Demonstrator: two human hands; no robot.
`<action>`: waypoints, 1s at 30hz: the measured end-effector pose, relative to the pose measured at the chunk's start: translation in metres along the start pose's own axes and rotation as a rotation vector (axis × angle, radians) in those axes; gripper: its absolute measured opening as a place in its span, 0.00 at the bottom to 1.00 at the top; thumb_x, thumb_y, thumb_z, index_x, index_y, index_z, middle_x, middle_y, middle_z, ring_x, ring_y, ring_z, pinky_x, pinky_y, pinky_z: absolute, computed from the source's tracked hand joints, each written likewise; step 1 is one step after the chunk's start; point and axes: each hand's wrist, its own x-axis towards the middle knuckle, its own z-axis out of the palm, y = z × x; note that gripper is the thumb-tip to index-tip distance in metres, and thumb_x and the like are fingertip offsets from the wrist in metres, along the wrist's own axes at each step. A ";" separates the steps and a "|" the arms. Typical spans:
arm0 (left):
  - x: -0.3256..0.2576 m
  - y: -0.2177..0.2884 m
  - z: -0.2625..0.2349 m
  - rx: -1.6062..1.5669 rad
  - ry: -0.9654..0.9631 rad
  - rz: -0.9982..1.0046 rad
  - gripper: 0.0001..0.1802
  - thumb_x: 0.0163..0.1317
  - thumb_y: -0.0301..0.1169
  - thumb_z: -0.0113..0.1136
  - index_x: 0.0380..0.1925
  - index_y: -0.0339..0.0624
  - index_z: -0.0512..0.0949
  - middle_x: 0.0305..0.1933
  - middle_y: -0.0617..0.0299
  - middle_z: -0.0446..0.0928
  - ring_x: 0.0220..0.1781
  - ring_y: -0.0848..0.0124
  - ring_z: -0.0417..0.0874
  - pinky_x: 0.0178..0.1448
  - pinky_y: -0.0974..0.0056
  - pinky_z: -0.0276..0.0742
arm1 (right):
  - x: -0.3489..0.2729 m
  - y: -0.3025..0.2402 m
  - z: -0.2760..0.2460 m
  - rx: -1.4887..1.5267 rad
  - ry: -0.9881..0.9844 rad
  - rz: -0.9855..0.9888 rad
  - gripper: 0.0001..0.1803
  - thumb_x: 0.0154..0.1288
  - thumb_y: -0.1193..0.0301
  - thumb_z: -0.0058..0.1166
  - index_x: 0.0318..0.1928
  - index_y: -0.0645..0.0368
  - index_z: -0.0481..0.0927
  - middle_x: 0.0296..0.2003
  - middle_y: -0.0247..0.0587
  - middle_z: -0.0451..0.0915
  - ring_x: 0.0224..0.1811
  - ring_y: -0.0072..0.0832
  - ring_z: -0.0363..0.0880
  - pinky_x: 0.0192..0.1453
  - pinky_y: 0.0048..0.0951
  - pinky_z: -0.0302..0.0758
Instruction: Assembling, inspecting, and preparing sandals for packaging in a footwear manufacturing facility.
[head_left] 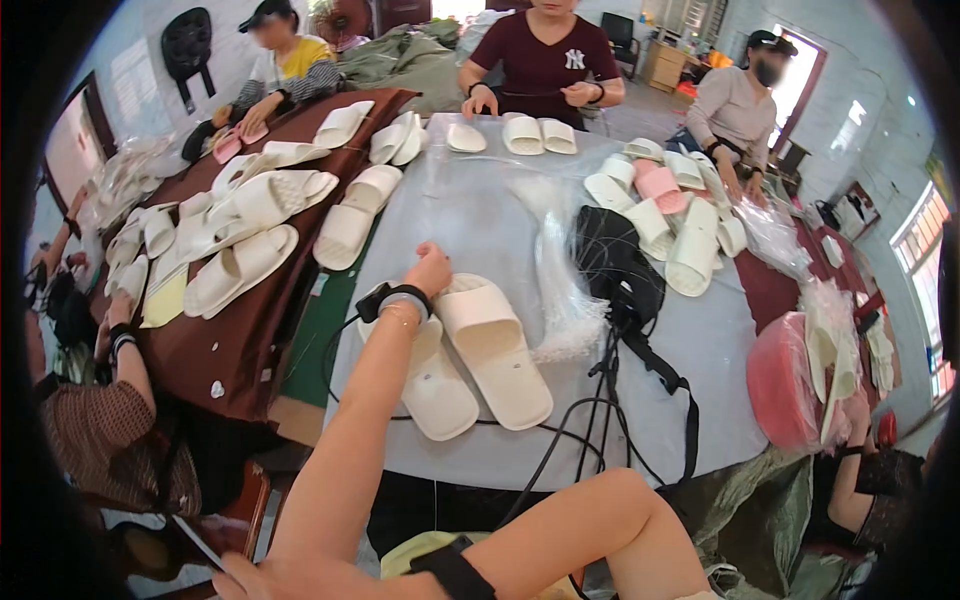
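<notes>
The left hand [430, 268] and wrist hide part of one white slipper [436, 385]. The lower edge crops the right hand [275, 582]; the upper edge crops a maroon-shirted co-worker [535, 50] at the head.

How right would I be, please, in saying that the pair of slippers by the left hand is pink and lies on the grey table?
Not quite right: in the head view, the pair of slippers by the left hand is off-white, not pink; it does lie on the grey table.
</notes>
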 end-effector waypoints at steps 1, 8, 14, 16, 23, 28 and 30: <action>-0.004 -0.003 -0.005 -0.055 0.027 -0.018 0.11 0.56 0.32 0.47 0.31 0.42 0.79 0.31 0.56 0.77 0.33 0.62 0.78 0.36 0.52 0.67 | 0.004 0.006 0.010 0.015 -0.007 -0.015 0.14 0.59 0.67 0.44 0.44 0.58 0.72 0.26 0.42 0.72 0.25 0.39 0.72 0.27 0.36 0.68; -0.049 -0.027 -0.027 -0.544 0.286 -0.431 0.05 0.52 0.31 0.50 0.27 0.48 0.76 0.27 0.63 0.75 0.34 0.66 0.76 0.41 0.58 0.65 | -0.002 0.051 0.013 -0.442 -0.094 0.265 0.16 0.47 0.76 0.48 0.39 0.69 0.66 0.30 0.41 0.68 0.28 0.28 0.74 0.22 0.22 0.70; -0.135 -0.026 -0.094 -0.729 0.286 -0.661 0.08 0.50 0.29 0.52 0.31 0.42 0.75 0.32 0.59 0.75 0.38 0.65 0.74 0.41 0.57 0.66 | -0.002 0.057 0.040 -0.308 0.064 0.219 0.12 0.52 0.74 0.47 0.37 0.65 0.66 0.28 0.44 0.68 0.22 0.33 0.72 0.20 0.28 0.70; -0.154 -0.006 -0.100 -0.738 0.372 -0.620 0.08 0.49 0.29 0.53 0.31 0.41 0.75 0.33 0.58 0.75 0.38 0.65 0.74 0.41 0.58 0.67 | 0.016 0.047 0.052 -0.394 0.097 0.120 0.15 0.50 0.71 0.48 0.39 0.64 0.68 0.29 0.41 0.67 0.27 0.32 0.73 0.20 0.26 0.70; -0.220 0.032 -0.122 -1.449 0.484 -0.512 0.14 0.51 0.28 0.56 0.38 0.33 0.73 0.43 0.50 0.73 0.47 0.54 0.73 0.49 0.57 0.70 | -0.072 0.048 -0.049 -0.022 0.168 0.443 0.10 0.64 0.70 0.45 0.44 0.58 0.72 0.37 0.43 0.76 0.34 0.39 0.76 0.34 0.31 0.73; -0.199 0.066 -0.126 -1.653 0.454 -0.644 0.34 0.51 0.38 0.61 0.52 0.26 0.62 0.57 0.36 0.62 0.59 0.45 0.64 0.60 0.53 0.62 | -0.160 0.033 -0.085 0.700 0.777 0.844 0.09 0.69 0.67 0.39 0.41 0.59 0.70 0.21 0.29 0.66 0.18 0.15 0.61 0.21 0.18 0.59; -0.168 0.071 -0.118 -1.587 0.408 -0.695 0.38 0.51 0.43 0.61 0.53 0.24 0.60 0.56 0.34 0.60 0.59 0.43 0.62 0.61 0.52 0.61 | -0.168 0.025 -0.091 0.713 0.890 0.838 0.09 0.69 0.67 0.38 0.41 0.59 0.68 0.20 0.28 0.62 0.17 0.14 0.56 0.20 0.16 0.54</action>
